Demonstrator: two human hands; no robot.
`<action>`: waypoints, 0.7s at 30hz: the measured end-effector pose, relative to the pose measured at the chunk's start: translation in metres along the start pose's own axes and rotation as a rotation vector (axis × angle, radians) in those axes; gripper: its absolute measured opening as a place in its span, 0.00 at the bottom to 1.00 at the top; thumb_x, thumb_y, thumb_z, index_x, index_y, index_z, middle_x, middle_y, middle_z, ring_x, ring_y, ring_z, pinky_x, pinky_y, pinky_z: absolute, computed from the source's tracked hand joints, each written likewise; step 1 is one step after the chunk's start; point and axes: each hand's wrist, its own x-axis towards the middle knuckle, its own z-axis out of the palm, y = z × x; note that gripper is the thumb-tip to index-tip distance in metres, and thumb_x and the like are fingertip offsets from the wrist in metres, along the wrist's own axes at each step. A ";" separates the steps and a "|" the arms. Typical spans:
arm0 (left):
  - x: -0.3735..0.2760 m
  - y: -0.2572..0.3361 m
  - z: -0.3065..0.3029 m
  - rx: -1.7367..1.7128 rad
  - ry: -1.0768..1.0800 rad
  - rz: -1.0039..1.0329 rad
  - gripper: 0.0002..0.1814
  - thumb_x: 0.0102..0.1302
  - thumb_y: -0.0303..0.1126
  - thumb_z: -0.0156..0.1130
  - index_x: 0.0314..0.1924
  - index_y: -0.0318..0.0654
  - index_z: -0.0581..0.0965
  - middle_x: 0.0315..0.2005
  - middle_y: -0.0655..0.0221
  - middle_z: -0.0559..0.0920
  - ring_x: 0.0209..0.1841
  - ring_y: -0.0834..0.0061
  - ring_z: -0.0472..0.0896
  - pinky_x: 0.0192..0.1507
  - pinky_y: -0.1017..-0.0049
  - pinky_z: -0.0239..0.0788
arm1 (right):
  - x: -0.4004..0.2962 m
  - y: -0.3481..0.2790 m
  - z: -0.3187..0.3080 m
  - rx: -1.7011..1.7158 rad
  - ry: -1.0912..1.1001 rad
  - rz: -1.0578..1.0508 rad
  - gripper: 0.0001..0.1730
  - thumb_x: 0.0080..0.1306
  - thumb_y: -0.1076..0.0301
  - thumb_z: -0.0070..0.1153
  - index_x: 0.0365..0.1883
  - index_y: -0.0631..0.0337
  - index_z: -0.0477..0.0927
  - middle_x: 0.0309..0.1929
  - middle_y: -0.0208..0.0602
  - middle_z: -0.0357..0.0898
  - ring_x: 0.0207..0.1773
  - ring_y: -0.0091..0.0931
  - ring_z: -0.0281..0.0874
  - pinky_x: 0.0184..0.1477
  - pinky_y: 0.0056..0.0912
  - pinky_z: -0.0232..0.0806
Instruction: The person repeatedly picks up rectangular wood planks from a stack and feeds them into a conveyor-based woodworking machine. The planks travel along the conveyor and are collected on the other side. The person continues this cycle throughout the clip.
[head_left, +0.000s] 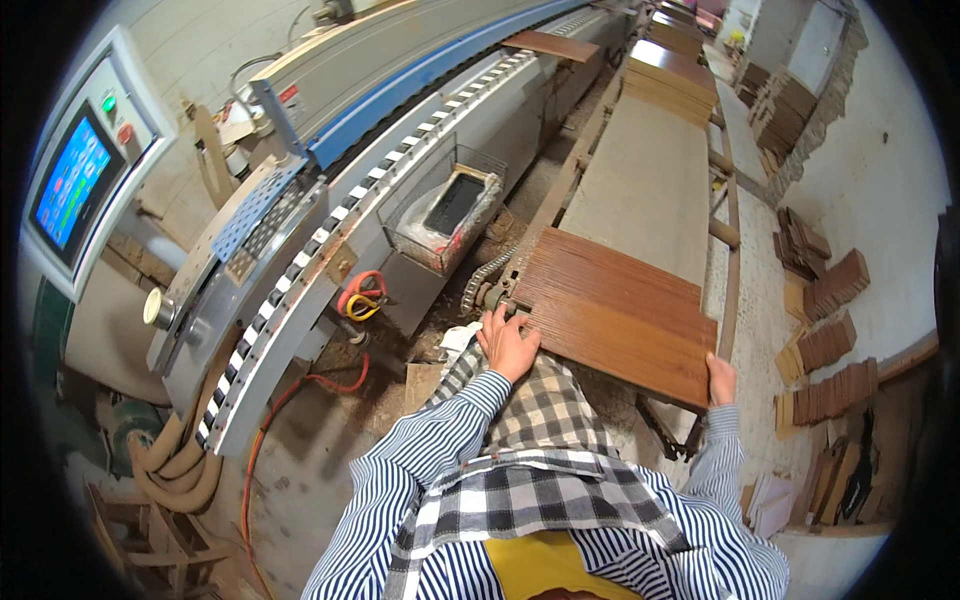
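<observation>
My right hand grips the right edge of a reddish-brown wood-grain board, with its thumb on the near right corner. This board lies partly over another brown wood-grain board, and the two are slightly out of line. At the near left corner, my left hand has its fingers spread, the thumb close against the board's edge. Whether those fingers grip the board cannot be seen. Both boards rest at the near end of a long grey-beige panel on a roller conveyor.
Along the left runs an edge-banding machine with a control screen. A wire basket and red-handled scissors hang on its side. Stacked boards stand farther along the conveyor. Small board stacks line the right wall. A red hose crosses the floor.
</observation>
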 end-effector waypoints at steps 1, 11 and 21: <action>-0.006 0.001 -0.005 -0.045 0.023 -0.003 0.22 0.54 0.44 0.61 0.46 0.38 0.77 0.61 0.51 0.60 0.66 0.53 0.51 0.65 0.55 0.34 | -0.009 0.007 -0.014 0.061 -0.057 0.044 0.18 0.66 0.61 0.50 0.42 0.70 0.77 0.39 0.34 0.78 0.40 0.22 0.73 0.44 0.26 0.66; -0.071 -0.025 -0.134 -1.118 0.289 -0.074 0.22 0.62 0.26 0.57 0.53 0.33 0.62 0.31 0.67 0.78 0.31 0.81 0.76 0.34 0.81 0.68 | -0.071 -0.072 0.121 0.593 -0.369 0.019 0.23 0.66 0.59 0.49 0.52 0.67 0.69 0.50 0.36 0.73 0.50 0.27 0.72 0.51 0.30 0.66; -0.092 -0.072 -0.218 -1.171 0.461 -0.126 0.20 0.64 0.33 0.57 0.51 0.36 0.61 0.32 0.68 0.79 0.32 0.82 0.76 0.34 0.82 0.68 | -0.185 -0.187 0.353 0.772 -0.764 -0.016 0.22 0.68 0.59 0.45 0.52 0.69 0.65 0.49 0.40 0.72 0.51 0.29 0.71 0.54 0.34 0.65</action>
